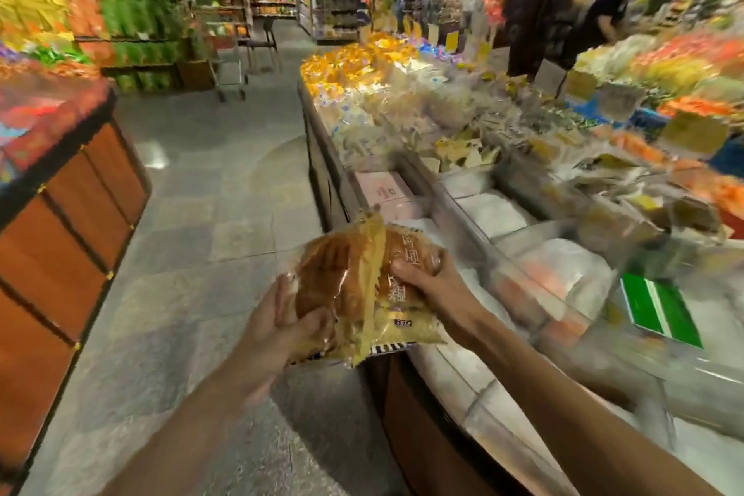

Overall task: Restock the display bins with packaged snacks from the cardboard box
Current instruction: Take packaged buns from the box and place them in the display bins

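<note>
Display bins (535,254) — motion-blurred, contents unreadable

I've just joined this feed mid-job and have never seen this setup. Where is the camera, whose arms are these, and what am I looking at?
There is no machine here. One camera sits on a person's head, looking forward and down a shop aisle, and the two bare arms are theirs. The left hand and the right hand both grip packaged bread, held just beside the display bins on the right. The bins hold wrapped snacks, blurred by motion. The cardboard box is not in view.
</note>
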Motion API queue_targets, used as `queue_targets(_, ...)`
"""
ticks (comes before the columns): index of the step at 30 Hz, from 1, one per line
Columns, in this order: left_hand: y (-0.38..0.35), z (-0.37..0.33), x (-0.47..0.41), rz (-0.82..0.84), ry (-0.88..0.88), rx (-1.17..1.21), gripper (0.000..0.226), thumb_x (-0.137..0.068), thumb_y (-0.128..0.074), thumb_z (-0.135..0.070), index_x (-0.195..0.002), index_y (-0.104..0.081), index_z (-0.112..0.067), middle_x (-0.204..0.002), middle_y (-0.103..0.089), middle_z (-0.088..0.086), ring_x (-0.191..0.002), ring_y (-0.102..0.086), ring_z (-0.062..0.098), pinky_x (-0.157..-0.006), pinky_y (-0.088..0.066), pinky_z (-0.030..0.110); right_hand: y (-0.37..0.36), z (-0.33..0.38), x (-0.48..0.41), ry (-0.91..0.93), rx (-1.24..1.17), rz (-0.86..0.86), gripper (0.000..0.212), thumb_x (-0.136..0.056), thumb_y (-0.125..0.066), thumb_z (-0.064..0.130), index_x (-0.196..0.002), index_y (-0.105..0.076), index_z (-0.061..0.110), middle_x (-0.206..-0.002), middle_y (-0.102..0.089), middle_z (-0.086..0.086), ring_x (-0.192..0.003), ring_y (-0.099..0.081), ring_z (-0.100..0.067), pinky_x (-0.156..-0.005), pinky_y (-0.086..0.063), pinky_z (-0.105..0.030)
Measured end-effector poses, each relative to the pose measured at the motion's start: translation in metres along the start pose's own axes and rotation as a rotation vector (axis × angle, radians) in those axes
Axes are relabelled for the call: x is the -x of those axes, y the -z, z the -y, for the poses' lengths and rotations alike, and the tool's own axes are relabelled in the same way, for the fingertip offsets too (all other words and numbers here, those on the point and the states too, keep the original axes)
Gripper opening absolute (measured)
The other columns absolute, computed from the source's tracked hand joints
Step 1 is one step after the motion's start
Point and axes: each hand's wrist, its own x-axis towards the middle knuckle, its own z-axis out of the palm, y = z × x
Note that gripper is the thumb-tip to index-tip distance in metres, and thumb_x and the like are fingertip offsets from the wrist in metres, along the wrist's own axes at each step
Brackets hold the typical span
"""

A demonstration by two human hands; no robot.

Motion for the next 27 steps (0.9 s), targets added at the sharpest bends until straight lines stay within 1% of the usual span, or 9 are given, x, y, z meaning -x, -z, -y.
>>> queue_targets(3, -0.003, -0.017, -0.063, 0.192, 0.097, 0.046, 0.103, -0.041, -0.091, -0.066, -0.130, -0.043, -0.048, -0.109, -0.072, -0.024, -0.101, -0.071, 0.009, -0.070, -0.057, 0.039, 0.022, 0.011, -0.050, -0.005, -0.024, -0.072, 0.094, -0.060, -0.093, 0.036, -0.131, -0.034, 0.017, -0.121, -0.064, -0.010, -0.095, -0.074, -0.023, -0.080, -0.062, -0.044)
queue_targets(5, -0.001, -0.016, -0.108, 0.243, 0.144, 0.061, 0.113, -0.042, -0.084, -0.077, -0.142, -0.037, -0.051, -0.131, -0.065, -0.012, -0.106, -0.071, 0.023, -0.055, -0.056, 0.038, 0.037, 0.013, -0.085, -0.002, -0.026, -0.112, 0.100, -0.058, -0.095, 0.039, -0.133, -0.033, 0.018, -0.121, -0.064, -0.011, -0.093, -0.075, -0.022, -0.076, -0.062, -0.038)
queue_targets(7, -0.006, -0.019, -0.151, 0.293, 0.174, 0.045, 0.106, -0.050, -0.074, -0.084, -0.144, -0.036, -0.051, -0.133, -0.064, -0.003, -0.099, -0.072, 0.027, -0.049, -0.049, 0.033, 0.050, 0.009, -0.121, -0.015, -0.008, -0.148, 0.113, -0.048, -0.092, 0.048, -0.137, -0.030, 0.019, -0.124, -0.064, -0.011, -0.095, -0.074, -0.023, -0.079, -0.062, -0.039)
queue_targets(11, -0.012, -0.016, -0.242, 0.287, 0.205, 0.024, 0.066, -0.072, -0.077, -0.056, -0.130, -0.046, -0.048, -0.106, -0.073, -0.020, -0.084, -0.075, 0.023, -0.049, -0.045, 0.034, 0.082, 0.000, -0.196, -0.028, -0.025, -0.187, 0.120, -0.045, -0.093, 0.050, -0.140, -0.027, 0.021, -0.127, -0.061, -0.012, -0.099, -0.073, -0.028, -0.088, -0.059, -0.049)
queue_targets(14, -0.015, -0.014, -0.317, 0.284, 0.235, -0.056, 0.085, -0.055, -0.092, -0.048, -0.128, -0.050, -0.036, -0.111, -0.074, 0.003, -0.083, -0.074, 0.022, -0.057, -0.055, 0.040, 0.104, 0.004, -0.249, -0.073, -0.074, -0.226, 0.119, -0.046, -0.096, 0.047, -0.140, -0.028, 0.022, -0.128, -0.061, -0.016, -0.097, -0.073, -0.033, -0.086, -0.060, -0.052)
queue_targets(18, -0.029, -0.025, -0.407, 0.375, 0.288, -0.136, 0.073, -0.059, -0.090, -0.034, -0.122, -0.057, -0.014, -0.113, -0.074, 0.005, -0.100, -0.072, 0.018, -0.083, -0.056, 0.037, 0.131, 0.014, -0.298, -0.074, -0.107, -0.337, 0.101, -0.055, -0.092, 0.039, -0.136, -0.034, 0.022, -0.125, -0.062, -0.016, -0.092, -0.074, -0.033, -0.077, -0.062, -0.046)
queue_targets(21, -0.041, -0.031, -0.465, 0.499, 0.309, -0.171, 0.098, -0.042, -0.098, -0.048, -0.123, -0.059, -0.011, -0.116, -0.073, 0.004, -0.109, -0.069, 0.021, -0.094, -0.051, 0.042, 0.148, 0.027, -0.319, -0.066, -0.113, -0.437, 0.099, -0.055, -0.090, 0.039, -0.136, -0.036, 0.022, -0.120, -0.062, -0.015, -0.087, -0.075, -0.032, -0.069, -0.061, -0.042)
queue_targets(24, -0.053, -0.030, -0.522, 0.625, 0.299, -0.166, 0.097, -0.037, -0.100, -0.045, -0.121, -0.063, -0.013, -0.116, -0.073, 0.003, -0.107, -0.070, 0.019, -0.080, -0.056, 0.032, 0.167, 0.032, -0.338, -0.033, -0.123, -0.557, 0.098, -0.053, -0.092, 0.036, -0.134, -0.039, 0.019, -0.118, -0.064, -0.017, -0.086, -0.075, -0.034, -0.066, -0.062, -0.043)
queue_targets(27, -0.073, -0.023, -0.574, 0.757, 0.321, -0.142, 0.053, -0.063, -0.088, -0.018, -0.112, -0.067, -0.010, -0.104, -0.076, 0.005, -0.091, -0.073, 0.013, -0.067, -0.055, 0.020, 0.183, 0.033, -0.351, -0.040, -0.138, -0.700, 0.097, -0.054, -0.095, 0.028, -0.134, -0.041, 0.016, -0.115, -0.064, -0.016, -0.083, -0.075, -0.028, -0.062, -0.061, -0.037)
